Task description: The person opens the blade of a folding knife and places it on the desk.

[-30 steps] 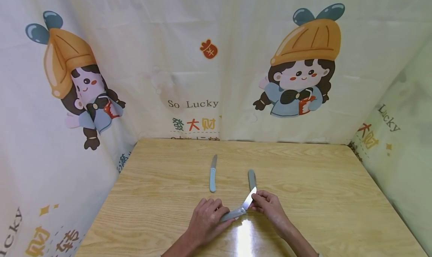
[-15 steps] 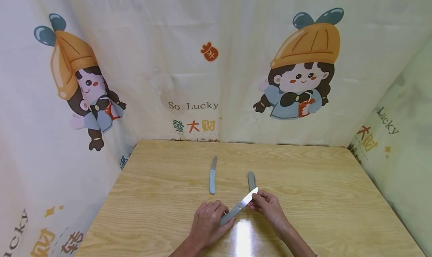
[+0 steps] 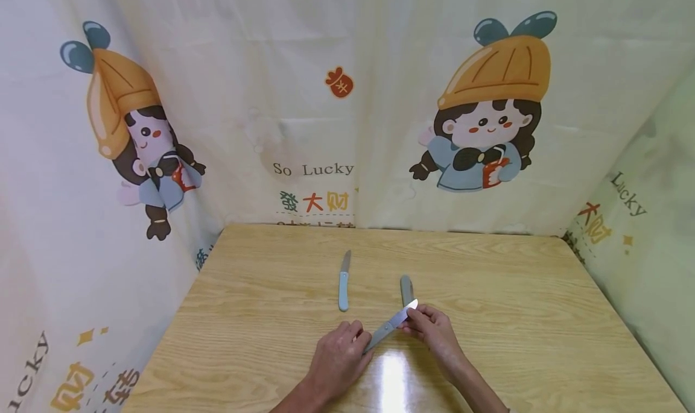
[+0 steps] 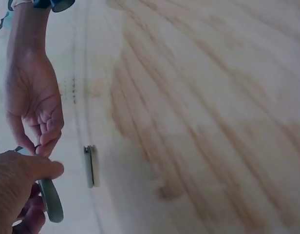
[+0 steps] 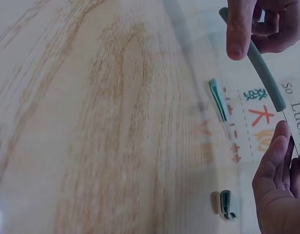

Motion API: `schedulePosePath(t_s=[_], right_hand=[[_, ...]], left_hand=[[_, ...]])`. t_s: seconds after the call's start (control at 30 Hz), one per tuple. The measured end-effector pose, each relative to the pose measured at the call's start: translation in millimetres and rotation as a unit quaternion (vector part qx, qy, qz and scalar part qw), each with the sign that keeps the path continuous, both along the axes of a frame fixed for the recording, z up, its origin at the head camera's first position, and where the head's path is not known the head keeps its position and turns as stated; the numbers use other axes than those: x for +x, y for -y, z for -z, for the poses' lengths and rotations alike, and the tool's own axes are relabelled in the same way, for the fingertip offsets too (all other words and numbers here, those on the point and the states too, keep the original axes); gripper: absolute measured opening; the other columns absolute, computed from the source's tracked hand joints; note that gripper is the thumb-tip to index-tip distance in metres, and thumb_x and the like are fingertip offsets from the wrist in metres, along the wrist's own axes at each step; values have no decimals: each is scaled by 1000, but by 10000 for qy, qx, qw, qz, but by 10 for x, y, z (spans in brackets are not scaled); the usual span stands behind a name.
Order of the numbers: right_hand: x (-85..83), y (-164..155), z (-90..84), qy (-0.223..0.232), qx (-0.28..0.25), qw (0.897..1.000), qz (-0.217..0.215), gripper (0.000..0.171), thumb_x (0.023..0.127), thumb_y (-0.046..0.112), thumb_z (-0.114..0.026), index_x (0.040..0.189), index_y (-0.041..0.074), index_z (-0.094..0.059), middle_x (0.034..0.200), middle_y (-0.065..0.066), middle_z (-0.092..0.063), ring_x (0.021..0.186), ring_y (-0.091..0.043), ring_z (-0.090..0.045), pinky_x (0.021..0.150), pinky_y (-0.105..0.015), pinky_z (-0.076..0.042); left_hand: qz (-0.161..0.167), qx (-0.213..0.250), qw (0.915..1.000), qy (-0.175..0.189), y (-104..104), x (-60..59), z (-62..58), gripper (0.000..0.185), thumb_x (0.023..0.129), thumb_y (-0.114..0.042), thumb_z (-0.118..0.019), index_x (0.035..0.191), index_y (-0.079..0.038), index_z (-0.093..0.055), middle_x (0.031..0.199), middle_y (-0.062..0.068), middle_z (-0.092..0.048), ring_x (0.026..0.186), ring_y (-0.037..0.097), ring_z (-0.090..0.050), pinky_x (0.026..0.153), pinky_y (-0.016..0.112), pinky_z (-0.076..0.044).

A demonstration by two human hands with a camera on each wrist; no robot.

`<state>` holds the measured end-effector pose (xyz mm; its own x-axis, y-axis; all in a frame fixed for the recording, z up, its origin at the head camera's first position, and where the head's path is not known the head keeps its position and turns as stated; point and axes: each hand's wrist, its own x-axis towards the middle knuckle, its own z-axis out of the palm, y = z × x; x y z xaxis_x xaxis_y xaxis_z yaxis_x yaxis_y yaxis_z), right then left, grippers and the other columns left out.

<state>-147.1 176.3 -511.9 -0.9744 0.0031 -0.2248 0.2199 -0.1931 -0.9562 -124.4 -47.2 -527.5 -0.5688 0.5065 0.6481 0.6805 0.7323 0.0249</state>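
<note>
My left hand [image 3: 339, 354] grips the grey handle of a folding knife [image 3: 378, 338] near the front middle of the table. The shiny blade [image 3: 403, 316] points up and right, nearly in line with the handle. Near its tip, the thumb and fingers of my right hand [image 3: 436, 336] pinch the blade. In the right wrist view the curved grey-green handle [image 5: 265, 75] runs from the left hand toward the right, with the thin blade seen edge-on. Just behind the right fingers lies a second grey folding knife [image 3: 406, 289], folded, its lower end partly covered.
A light blue folding knife [image 3: 343, 291] with its blade out lies farther back on the wooden table [image 3: 260, 280], left of the folded grey one. Printed curtains [image 3: 304, 117] hang close behind the table and along both sides.
The blade has swung out from a clear bend to almost straight with the handle, both hands staying on the knife. The two knives on the table have not moved.
</note>
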Motion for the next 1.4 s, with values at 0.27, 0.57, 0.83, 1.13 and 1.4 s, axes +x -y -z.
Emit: schedulePosePath(t_s=[0.27,0.57,0.83,1.13,1.4], right_hand=[[-6,-7,-18,-224,16,9997,135,26,104,10,-59,113,-14,-57,97,-21,-70,87,-25,-71,81,-31,-57],[-38,-32,-50,-474,34,9983,350,37,105,17,-59,120,-17,-55,105,-25,-68,91,-25,-72,84,-32,-57],[-29,-60,-37,-325,212,9982,460,32,107,12,-54,119,-18,-57,99,-22,-69,83,-22,-71,81,-34,-58],[-29,-94,-9,-325,352,9976,493,28,105,10,-55,112,-17,-58,95,-22,-68,78,-20,-70,76,-31,-58],[-29,-85,-20,-228,368,9981,430,28,105,11,-55,113,-17,-57,94,-19,-68,79,-20,-69,77,-32,-58]], left_hand=[[75,-109,9991,-398,-32,-62,-10,22,74,-18,-90,77,-11,-69,73,-5,-50,55,7,-44,42,16,-36],[-34,13,9996,-285,-112,-240,-84,17,77,-16,-88,78,-10,-72,71,-5,-53,53,4,-48,42,16,-40],[-402,493,9966,519,-173,-451,-188,14,86,-19,-84,85,-8,-76,74,-1,-59,57,7,-58,48,19,-48],[-678,1484,9535,2535,-295,-800,-116,23,94,-17,-74,73,-9,-72,61,-8,-52,53,3,-45,47,21,-40],[-825,1496,9367,3055,-333,-928,-53,29,95,-15,-73,66,-8,-70,54,-8,-54,46,0,-43,43,20,-39]])
